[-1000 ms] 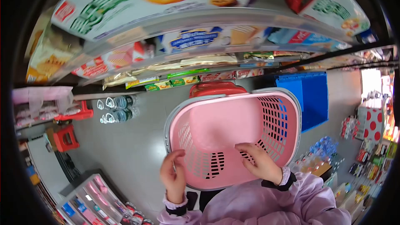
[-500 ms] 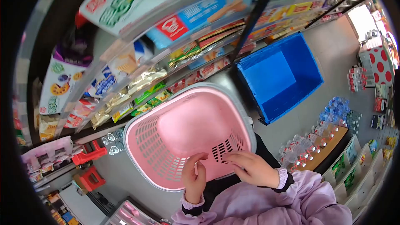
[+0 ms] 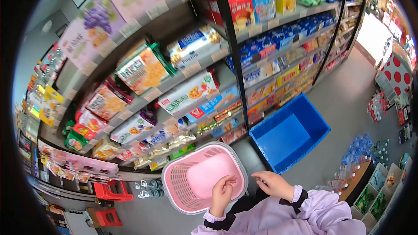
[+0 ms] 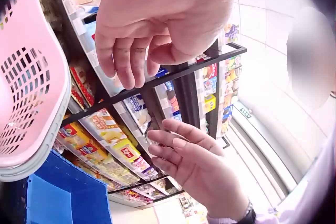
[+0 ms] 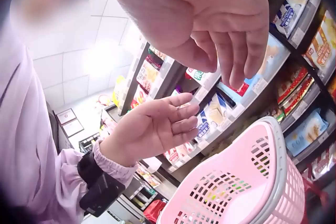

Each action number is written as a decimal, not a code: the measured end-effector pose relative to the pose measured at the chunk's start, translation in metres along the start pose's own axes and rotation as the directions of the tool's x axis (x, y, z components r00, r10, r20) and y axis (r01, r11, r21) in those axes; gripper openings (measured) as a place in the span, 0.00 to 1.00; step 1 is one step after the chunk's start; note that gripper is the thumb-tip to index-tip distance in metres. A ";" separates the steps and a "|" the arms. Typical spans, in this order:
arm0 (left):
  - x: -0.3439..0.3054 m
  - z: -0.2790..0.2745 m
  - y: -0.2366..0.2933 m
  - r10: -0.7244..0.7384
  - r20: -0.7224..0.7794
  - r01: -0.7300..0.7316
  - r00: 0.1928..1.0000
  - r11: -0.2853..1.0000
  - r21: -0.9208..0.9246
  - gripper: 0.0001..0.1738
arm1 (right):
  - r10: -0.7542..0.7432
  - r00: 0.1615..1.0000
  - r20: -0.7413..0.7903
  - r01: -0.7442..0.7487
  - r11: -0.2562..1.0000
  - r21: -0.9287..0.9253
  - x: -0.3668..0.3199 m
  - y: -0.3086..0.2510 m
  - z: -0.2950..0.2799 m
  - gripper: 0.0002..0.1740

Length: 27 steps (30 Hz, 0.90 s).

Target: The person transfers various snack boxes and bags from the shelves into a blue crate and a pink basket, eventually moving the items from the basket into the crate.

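Note:
In the head view my left hand (image 3: 222, 196) hovers over the near right rim of a pink basket (image 3: 177, 200) with slotted sides, holding nothing. My right hand (image 3: 275, 186) is just to its right, above the near end of a blue crate (image 3: 278, 139), also free of any thing. The left wrist view shows my left hand (image 4: 168, 19) with loosely bent fingers, facing the palm of my right hand (image 4: 202, 174). From the right wrist, my right hand (image 5: 205, 24) has relaxed fingers, with the left hand (image 5: 152, 129) beyond it. Only the basket's base shows inside it.
Tall shelves (image 3: 183, 78) of boxed and bagged snacks stand along the far side. Red stools (image 3: 112, 191) and water bottles (image 3: 150, 188) are on the floor at left. More bottles (image 3: 357, 148) and a divided bin (image 3: 370, 196) stand at right.
The head view has swung up and to the right, bringing more shelves and the whole blue crate into view. Both hands stay empty and raised; the basket now appears smaller, lower and more to the left.

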<state>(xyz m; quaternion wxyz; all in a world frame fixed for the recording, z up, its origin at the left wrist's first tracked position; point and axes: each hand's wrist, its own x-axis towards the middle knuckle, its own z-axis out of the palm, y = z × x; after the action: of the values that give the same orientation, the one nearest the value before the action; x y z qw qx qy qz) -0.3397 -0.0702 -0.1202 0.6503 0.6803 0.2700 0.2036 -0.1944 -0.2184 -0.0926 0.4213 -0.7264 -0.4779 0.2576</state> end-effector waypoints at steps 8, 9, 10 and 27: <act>-0.010 -0.022 0.036 0.132 0.039 -0.131 0.990 0.991 -0.022 0.14 | -0.072 0.996 -0.049 0.075 0.995 0.061 -0.019 -0.048 0.031 0.17; -0.012 -0.027 0.037 0.147 0.036 -0.146 0.989 0.989 -0.024 0.14 | -0.062 0.997 -0.037 0.065 0.994 0.085 -0.020 -0.052 0.038 0.17; -0.013 -0.033 0.036 0.163 0.029 -0.162 0.986 0.986 -0.030 0.14 | -0.054 0.998 -0.022 0.056 0.993 0.105 -0.020 -0.056 0.044 0.17; -0.037 -0.070 0.032 0.180 0.037 -0.181 0.983 0.983 0.014 0.12 | -0.028 0.998 -0.050 0.032 0.997 0.076 -0.034 -0.057 0.046 0.18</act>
<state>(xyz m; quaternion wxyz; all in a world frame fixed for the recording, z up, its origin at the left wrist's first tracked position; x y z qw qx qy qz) -0.4089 -0.0391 -0.0804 0.6277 0.7113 0.1972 0.2472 -0.2712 -0.2222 -0.0680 0.4645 -0.7085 -0.4679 0.2515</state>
